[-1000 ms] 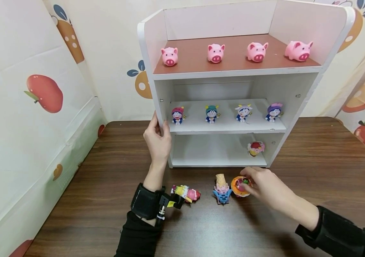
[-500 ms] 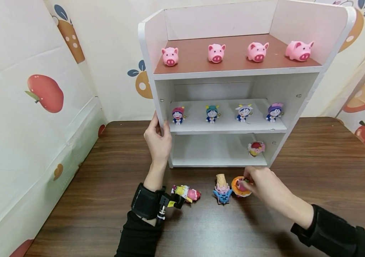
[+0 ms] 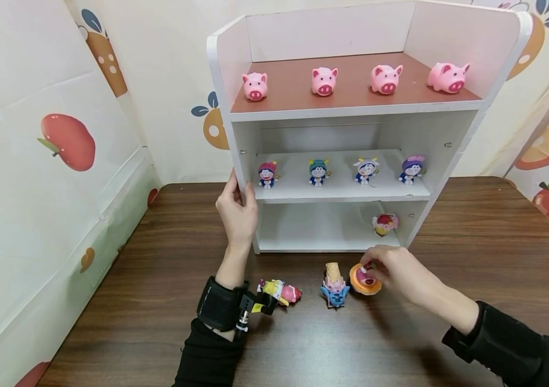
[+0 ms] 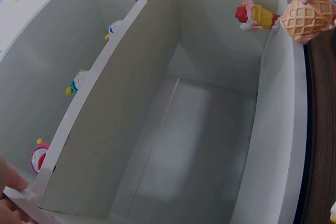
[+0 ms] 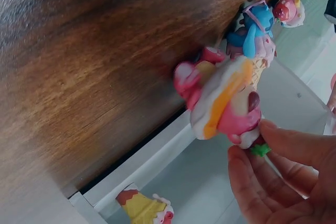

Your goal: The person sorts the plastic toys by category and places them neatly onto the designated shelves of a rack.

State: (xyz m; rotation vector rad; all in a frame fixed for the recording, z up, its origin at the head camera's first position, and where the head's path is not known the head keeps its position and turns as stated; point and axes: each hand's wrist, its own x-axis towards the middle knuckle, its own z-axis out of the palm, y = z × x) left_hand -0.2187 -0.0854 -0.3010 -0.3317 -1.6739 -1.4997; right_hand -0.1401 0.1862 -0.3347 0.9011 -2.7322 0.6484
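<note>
My right hand pinches a pink toy figurine with an orange ring round it, just in front of the shelf. In the right wrist view, thumb and fingertips hold the figurine by its green-leafed top. My left hand grips the left side panel of the white shelf unit; only parts of its fingers show in the left wrist view. On the wooden table beside the held toy lies a blue figurine with a cone. Further left is a yellow and pink figurine.
Several pink pigs stand on the top shelf. The middle shelf bears several hooded blue figurines. A red and yellow figurine sits at the right of the bottom shelf. Patterned sheets border the table.
The pink figurine has shifted slightly right and turned, showing more of its orange ring. My right hand has changed its hold on it a little. The left hand stays on the panel.
</note>
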